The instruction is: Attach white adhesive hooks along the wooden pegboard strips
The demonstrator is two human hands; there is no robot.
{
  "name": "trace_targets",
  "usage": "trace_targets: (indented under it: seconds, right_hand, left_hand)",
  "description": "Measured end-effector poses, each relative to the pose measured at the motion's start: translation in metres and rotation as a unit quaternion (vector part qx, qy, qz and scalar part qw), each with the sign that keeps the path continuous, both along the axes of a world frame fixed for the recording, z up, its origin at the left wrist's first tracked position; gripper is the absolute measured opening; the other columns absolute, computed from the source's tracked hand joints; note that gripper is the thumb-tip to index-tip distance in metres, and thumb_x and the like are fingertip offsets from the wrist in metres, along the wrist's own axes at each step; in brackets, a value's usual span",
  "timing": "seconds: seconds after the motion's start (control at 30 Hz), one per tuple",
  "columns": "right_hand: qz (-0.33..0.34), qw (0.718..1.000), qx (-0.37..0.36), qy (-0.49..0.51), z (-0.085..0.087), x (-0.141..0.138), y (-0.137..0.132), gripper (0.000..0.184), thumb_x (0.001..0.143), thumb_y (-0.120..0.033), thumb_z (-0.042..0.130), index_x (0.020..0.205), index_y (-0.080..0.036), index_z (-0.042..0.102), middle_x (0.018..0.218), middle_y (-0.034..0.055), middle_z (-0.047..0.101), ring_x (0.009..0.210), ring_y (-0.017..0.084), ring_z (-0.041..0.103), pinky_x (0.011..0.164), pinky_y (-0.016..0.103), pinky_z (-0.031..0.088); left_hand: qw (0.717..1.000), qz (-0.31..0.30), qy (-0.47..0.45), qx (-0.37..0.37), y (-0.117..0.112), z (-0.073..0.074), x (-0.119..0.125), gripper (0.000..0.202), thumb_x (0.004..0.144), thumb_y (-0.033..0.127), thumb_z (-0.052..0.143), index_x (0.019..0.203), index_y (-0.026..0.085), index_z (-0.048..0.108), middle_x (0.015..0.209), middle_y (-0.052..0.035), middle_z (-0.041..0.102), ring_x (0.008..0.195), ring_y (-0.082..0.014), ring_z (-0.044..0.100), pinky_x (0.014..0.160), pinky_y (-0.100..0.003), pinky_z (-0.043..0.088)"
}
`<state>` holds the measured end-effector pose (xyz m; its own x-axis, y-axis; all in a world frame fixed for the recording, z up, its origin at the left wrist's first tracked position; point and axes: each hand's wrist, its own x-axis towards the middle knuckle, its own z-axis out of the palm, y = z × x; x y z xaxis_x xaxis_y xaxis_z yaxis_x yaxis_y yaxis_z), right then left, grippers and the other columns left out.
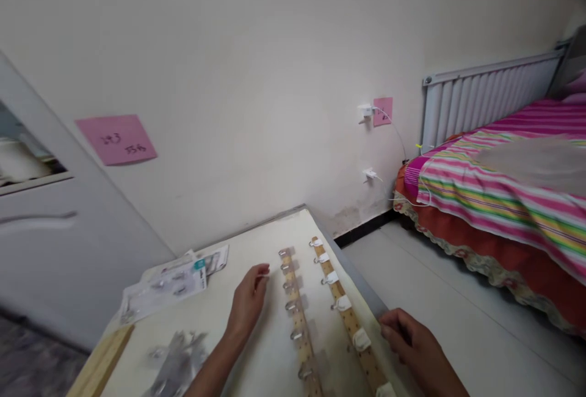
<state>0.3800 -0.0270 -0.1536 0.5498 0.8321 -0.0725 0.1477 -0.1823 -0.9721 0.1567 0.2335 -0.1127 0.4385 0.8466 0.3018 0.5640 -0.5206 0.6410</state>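
My left hand point(249, 298) is over the white tabletop point(247, 244), left of a perforated wooden strip point(302, 343). Its fingers are curled toward the thumb, and a small pale bit shows at the tips, too small to name. The strip carries a row of shiny metal loops point(292, 306) with clear tags. To its right runs a second wooden strip point(351, 319), fitted with white tags point(342, 303) and small metal loops. Beside that strip, at the table's right edge, my right hand point(412, 342) has its thumb and fingers closed together; anything between them is hidden.
Clear plastic packets point(169, 287) lie at the back left, with a blurred bag of metal pieces point(176, 363) nearer me. A wooden board point(103, 360) lies at the left edge. Behind is a wall with plugged-in chargers point(365, 111); a bed point(494, 201) stands right.
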Motion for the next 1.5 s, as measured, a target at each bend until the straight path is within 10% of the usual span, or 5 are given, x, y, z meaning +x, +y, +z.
trace_targets:
  seconds: [0.2,0.5,0.77,1.5]
  right_hand:
    - [0.03,0.999,0.017,0.002,0.01,-0.02,-0.006,0.02,0.078,-0.038,0.046,0.079,-0.02,0.056,0.067,-0.003,0.055,0.06,0.013,0.052,0.055,0.022,0.042]
    - [0.189,0.977,-0.017,-0.098,0.015,-0.087,-0.02,0.01,0.078,-0.017,0.039,0.072,-0.021,0.046,0.067,-0.0031,0.062,0.055,0.011,0.059,0.054,0.019,0.041]
    - [0.158,0.948,-0.081,-0.263,0.009,-0.114,-0.029,0.021,0.074,-0.005,0.036,0.077,-0.023,0.048,0.076,-0.0002,0.064,0.075,0.014,0.06,0.066,0.021,0.037]
    - [0.147,0.955,-0.064,-0.249,0.004,-0.095,-0.026,0.018,0.076,-0.009,0.037,0.074,-0.024,0.047,0.072,-0.0036,0.062,0.069,0.013,0.059,0.061,0.02,0.037]
  left_hand:
    - [0.975,0.038,-0.113,-0.188,-0.086,-0.052,-0.07,0.034,0.075,0.044,0.051,0.099,0.02,0.056,0.094,-0.0063,0.068,0.084,-0.0217,0.065,0.08,-0.036,0.05]
    - [0.927,-0.006,-0.181,-0.329,-0.177,-0.074,-0.058,0.035,0.073,0.036,0.05,0.103,0.017,0.052,0.092,-0.0068,0.062,0.078,-0.0191,0.063,0.074,-0.033,0.051]
    - [0.892,0.0,-0.243,-0.382,-0.185,-0.075,-0.045,0.036,0.066,0.029,0.052,0.099,0.015,0.048,0.08,-0.0047,0.06,0.07,-0.0175,0.061,0.067,-0.032,0.049]
    - [0.895,-0.003,-0.22,-0.387,-0.185,-0.084,-0.029,0.021,0.071,0.016,0.048,0.091,0.017,0.05,0.07,-0.0004,0.062,0.061,-0.0126,0.058,0.06,-0.026,0.045]
